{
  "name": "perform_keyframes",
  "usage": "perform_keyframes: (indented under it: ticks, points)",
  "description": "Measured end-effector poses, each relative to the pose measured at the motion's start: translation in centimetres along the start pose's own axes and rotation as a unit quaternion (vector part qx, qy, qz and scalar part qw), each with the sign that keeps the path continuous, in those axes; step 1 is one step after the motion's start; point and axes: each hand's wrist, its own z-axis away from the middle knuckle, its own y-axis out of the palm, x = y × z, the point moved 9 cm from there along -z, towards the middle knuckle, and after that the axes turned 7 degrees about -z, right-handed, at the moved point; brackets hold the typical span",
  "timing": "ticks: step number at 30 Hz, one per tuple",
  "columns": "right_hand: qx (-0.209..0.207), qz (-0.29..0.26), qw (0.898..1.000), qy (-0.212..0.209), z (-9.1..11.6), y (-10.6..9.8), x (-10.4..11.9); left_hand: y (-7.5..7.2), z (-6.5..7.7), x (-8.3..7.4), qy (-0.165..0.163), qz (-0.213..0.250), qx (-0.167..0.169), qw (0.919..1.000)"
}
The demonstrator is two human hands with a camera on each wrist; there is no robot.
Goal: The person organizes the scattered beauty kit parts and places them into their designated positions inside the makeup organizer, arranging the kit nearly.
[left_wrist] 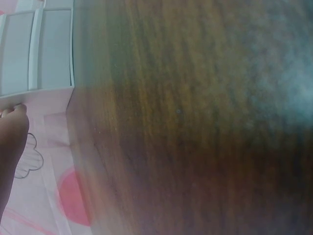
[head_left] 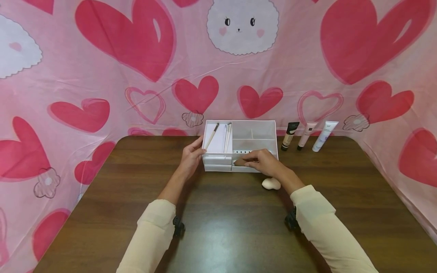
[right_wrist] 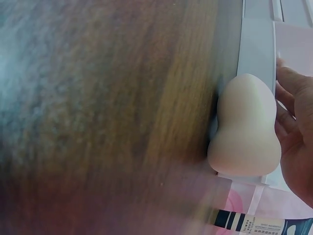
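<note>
A white desktop organizer (head_left: 218, 167) with several compartments and small drawers sits at the table's far edge. My left hand (head_left: 190, 158) rests against its left side, thumb near the front corner. In the left wrist view, a fingertip of that hand touches the outer side wall. My right hand (head_left: 265, 161) reaches into the front right compartment, pinching a small brown wedge-shaped piece (head_left: 240, 162); I cannot tell its kind. In the right wrist view the fingertips are partly hidden behind the compartment wall. A cream makeup sponge (head_left: 271, 184) lies below the right wrist, in front of the organizer.
Several makeup brushes (head_left: 212, 135) lean in the organizer's left compartment. To its right stand a black-and-beige tube (head_left: 290, 136), a pink tube (head_left: 307, 135) and a white tube (head_left: 325, 136). A pink heart-print cloth (head_left: 225, 68) hangs behind the brown wooden table (head_left: 225, 227).
</note>
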Motion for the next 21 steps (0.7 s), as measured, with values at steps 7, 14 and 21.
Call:
perform_keyframes:
  ticks: [7, 14, 21]
  points:
    - [-0.012, 0.002, 1.0, -0.005, 0.3, -0.3, 0.1, -0.1, -0.1, 0.1, -0.003, -0.004, -0.003, 1.0]
    - [-0.026, -0.016, 1.0, 0.007, 0.6, -1.0, 0.2, -0.2, 0.0, 0.1, -0.004, -0.003, -0.007, 1.0]
    - [-0.047, -0.005, 0.999, -0.001, 1.3, -2.1, 0.8, 0.0, 0.1, 0.0, -0.004, 0.004, -0.005, 1.0]
